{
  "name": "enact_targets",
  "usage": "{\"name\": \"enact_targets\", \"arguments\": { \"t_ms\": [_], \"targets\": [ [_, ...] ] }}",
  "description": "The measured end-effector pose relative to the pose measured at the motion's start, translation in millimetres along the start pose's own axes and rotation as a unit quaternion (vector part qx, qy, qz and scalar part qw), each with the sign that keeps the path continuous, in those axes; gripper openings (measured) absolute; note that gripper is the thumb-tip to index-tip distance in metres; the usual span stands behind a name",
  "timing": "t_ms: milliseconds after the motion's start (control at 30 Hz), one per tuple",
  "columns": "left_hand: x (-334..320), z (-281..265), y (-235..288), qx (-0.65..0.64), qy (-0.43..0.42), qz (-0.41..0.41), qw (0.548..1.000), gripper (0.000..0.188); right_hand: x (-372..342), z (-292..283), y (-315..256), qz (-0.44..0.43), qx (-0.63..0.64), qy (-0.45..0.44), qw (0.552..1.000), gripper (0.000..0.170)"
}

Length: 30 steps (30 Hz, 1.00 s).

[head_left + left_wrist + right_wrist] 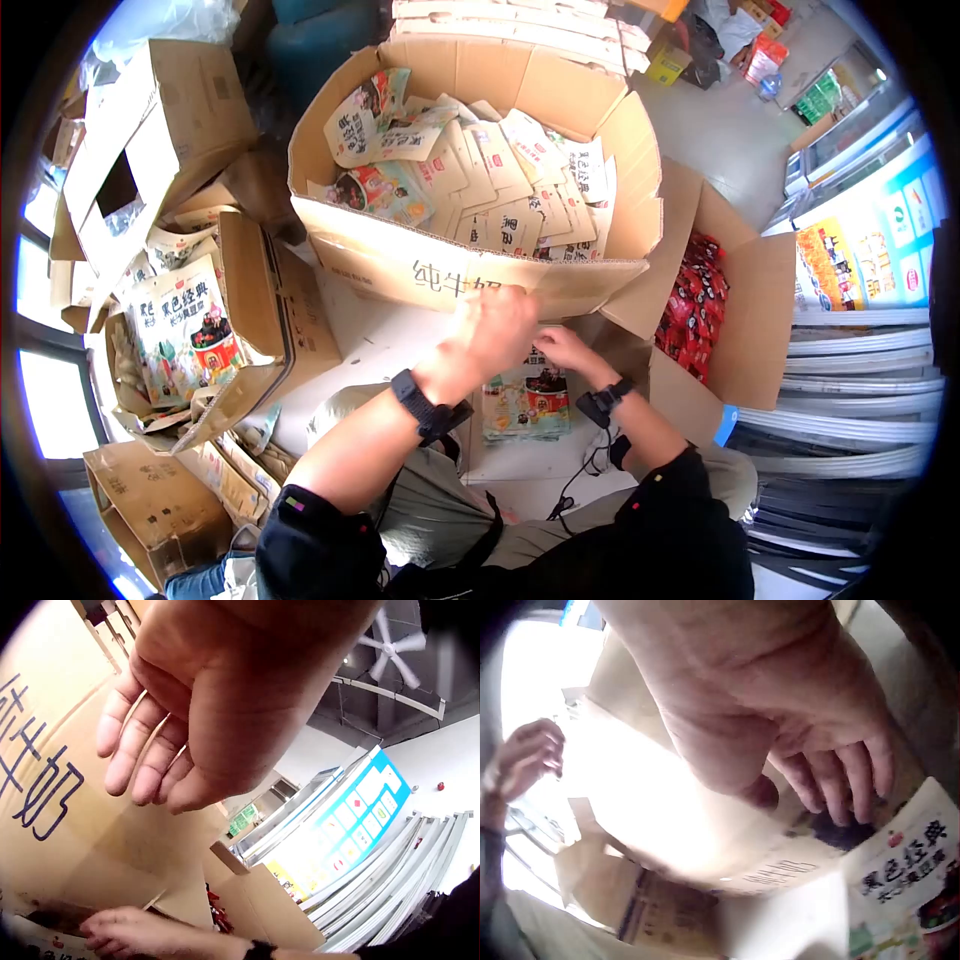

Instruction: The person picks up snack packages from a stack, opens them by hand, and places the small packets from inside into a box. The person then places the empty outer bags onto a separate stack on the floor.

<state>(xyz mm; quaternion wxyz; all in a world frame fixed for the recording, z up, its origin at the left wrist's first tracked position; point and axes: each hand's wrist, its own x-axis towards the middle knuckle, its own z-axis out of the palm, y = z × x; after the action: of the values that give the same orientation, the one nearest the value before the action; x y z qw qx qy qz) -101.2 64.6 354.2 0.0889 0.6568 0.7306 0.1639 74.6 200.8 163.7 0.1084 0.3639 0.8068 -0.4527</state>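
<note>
My left hand [490, 335] is raised in front of the large carton [480, 285]. In the left wrist view its fingers [150, 761] hang loosely bent and hold nothing. Lower and to the right, my right hand [567, 352] hovers by the top of a small stack of printed snack pouches [527, 408] between the legs. The right wrist view shows its fingers [832, 784] loosely curled, with nothing between them, close to the pouch [904, 877]. Many more pouches [490, 165] lie jumbled inside the large carton.
To the left, an open box [270, 300] holds upright pouches [185, 325]. On the right stands an open carton [755, 320] with small red packets [697, 305]. A smaller box [160, 505] sits at lower left. A black cable [570, 490] runs near the right leg.
</note>
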Motion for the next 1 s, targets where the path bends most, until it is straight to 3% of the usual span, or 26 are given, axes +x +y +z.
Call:
{"name": "enact_targets", "arguments": {
  "t_ms": [67, 100, 133, 167, 200, 233, 433, 600, 700, 900, 1000],
  "targets": [
    [1, 5, 8, 0.018, -0.036, 0.008, 0.999, 0.021, -16, -15, -29, -0.06, 0.185, -0.073, 0.978, 0.023],
    [-2, 3, 10, 0.016, -0.052, 0.011, 0.998, 0.021, -38, -32, -73, -0.021, 0.252, -0.111, 0.961, 0.019],
    [0, 0, 14, -0.019, 0.013, 0.042, 0.999, 0.029, -35, -33, -70, -0.123, 0.266, -0.106, 0.95, 0.019],
    [6, -2, 20, -0.056, 0.088, 0.079, 0.991, 0.037, -54, -45, -104, -0.209, 0.255, -0.045, 0.943, 0.021],
    [6, -2, 27, -0.065, 0.083, 0.092, 0.99, 0.037, -67, -45, -127, -0.292, 0.308, 0.04, 0.905, 0.025],
    [8, -6, 27, -0.085, 0.083, 0.12, 0.986, 0.045, -69, -51, -138, -0.3, 0.307, 0.048, 0.902, 0.025],
    [6, -13, 37, -0.126, 0.102, 0.158, 0.974, 0.056, -88, -68, -144, -0.226, 0.3, 0.021, 0.927, 0.026],
    [-1, -19, 45, -0.103, 0.007, 0.126, 0.987, 0.054, -97, -63, -140, -0.189, 0.259, 0.016, 0.947, 0.026],
    [-5, -18, 46, -0.083, 0.055, 0.164, 0.981, 0.053, -95, -62, -142, -0.17, 0.234, 0.011, 0.957, 0.027],
    [-8, -27, 43, -0.146, 0.1, 0.136, 0.975, 0.048, -81, -76, -151, -0.152, 0.17, 0.034, 0.973, 0.027],
    [3, -34, 29, -0.125, 0.196, 0.098, 0.968, 0.045, -61, -108, -170, -0.176, 0.09, 0.065, 0.978, 0.027]
  ]
}}
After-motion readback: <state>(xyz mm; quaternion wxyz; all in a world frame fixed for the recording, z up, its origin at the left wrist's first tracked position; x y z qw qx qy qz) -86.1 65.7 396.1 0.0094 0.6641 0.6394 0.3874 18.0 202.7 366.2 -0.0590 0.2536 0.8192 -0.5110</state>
